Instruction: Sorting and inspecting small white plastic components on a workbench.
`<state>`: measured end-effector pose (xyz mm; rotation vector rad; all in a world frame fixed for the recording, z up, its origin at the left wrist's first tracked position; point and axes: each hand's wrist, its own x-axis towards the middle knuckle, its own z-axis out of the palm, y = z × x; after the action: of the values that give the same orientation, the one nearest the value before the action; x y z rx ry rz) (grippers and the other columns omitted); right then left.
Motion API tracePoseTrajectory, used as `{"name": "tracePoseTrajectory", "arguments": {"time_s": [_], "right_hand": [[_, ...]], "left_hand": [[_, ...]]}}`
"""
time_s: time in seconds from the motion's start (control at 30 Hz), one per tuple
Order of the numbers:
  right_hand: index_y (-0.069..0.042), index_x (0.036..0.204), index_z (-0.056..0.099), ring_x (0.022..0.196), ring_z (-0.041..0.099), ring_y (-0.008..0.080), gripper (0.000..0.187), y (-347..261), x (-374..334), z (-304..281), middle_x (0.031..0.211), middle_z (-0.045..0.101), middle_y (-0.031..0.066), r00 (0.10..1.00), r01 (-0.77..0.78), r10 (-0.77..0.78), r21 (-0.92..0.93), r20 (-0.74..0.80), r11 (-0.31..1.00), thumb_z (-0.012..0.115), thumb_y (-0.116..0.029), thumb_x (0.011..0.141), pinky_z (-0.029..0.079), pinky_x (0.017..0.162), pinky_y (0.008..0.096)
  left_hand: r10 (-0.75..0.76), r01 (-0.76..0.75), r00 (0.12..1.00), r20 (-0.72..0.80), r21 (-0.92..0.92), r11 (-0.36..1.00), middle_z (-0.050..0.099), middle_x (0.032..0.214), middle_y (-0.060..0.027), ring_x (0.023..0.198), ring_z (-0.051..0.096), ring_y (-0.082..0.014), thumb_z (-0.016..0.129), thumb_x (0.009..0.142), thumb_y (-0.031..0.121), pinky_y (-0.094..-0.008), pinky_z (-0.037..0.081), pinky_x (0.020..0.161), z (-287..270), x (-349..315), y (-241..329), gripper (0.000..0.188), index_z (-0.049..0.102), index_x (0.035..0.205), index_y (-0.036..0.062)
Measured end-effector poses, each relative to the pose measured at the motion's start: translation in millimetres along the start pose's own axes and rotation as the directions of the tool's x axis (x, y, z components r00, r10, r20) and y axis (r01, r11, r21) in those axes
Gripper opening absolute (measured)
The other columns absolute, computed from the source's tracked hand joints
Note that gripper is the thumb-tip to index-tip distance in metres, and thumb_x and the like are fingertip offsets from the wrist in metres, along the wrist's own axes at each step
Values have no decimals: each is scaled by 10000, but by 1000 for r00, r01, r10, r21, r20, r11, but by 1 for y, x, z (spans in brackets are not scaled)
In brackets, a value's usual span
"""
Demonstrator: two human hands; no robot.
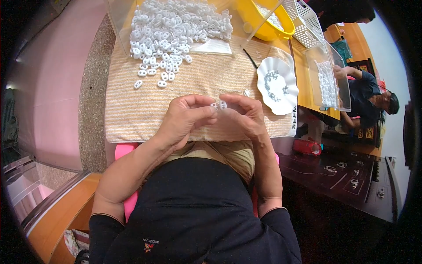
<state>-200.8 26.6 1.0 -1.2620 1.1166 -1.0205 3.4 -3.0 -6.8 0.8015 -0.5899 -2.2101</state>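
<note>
Both my hands meet over the striped towel (132, 112), near its front edge. My left hand (187, 115) pinches a small white plastic piece (214, 105) between thumb and fingertips; its exact shape is partly hidden. In my right hand (247, 115), thumb and index finger grip a white oval two-hole piece (223, 105). The two pieces are side by side, nearly touching. Beyond my hands, a heap of similar white two-hole pieces (176, 26) spills onto the towel. On the right, a white scalloped dish (263, 90) holds many tiny greyish parts, too small to name.
A few white bits (247, 93) lie left of the dish, near a thin black stick (250, 58). Farther back are a yellow basin (257, 31) and a white perforated basket (303, 22). At right, another person (373, 99) reaches toward a clear bin (345, 94) of white pieces.
</note>
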Motion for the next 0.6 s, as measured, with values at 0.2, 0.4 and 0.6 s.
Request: {"name": "tracePoseTrajectory", "arguments": {"time_s": [0.2, 0.4, 0.6], "right_hand": [[24, 1179, 610, 919, 635, 121, 325, -4, 0, 1, 1039, 666, 75, 1000, -22, 22, -24, 12, 999, 664, -16, 861, 521, 804, 246], [27, 1172, 614, 950, 616, 116, 318, 0, 1, -1, 1054, 654, 66, 999, 16, -14, -40, 41, 999, 669, -22, 862, 499, 822, 241], [24, 1161, 621, 954, 610, 113, 311, 2, 2, -2, 1035, 651, 60, 997, 26, -24, -24, 70, 999, 676, -26, 859, 497, 825, 240]], "left_hand": [[-8, 8, 1000, -6, 3, 1000, 672, 914, -94, 784, 655, -138, 657, 857, 29, -267, 569, 733, 0, 0, -1, 172, 612, 1015, -20], [-12, 12, 1000, -11, 21, 1000, 672, 914, -91, 785, 655, -136, 660, 854, 30, -267, 569, 734, 0, 1, -1, 173, 616, 1014, -21], [-10, 10, 1000, 6, 25, 1000, 671, 910, -91, 791, 656, -140, 663, 850, 31, -273, 572, 743, -1, 1, -2, 180, 617, 1016, -21]]}}
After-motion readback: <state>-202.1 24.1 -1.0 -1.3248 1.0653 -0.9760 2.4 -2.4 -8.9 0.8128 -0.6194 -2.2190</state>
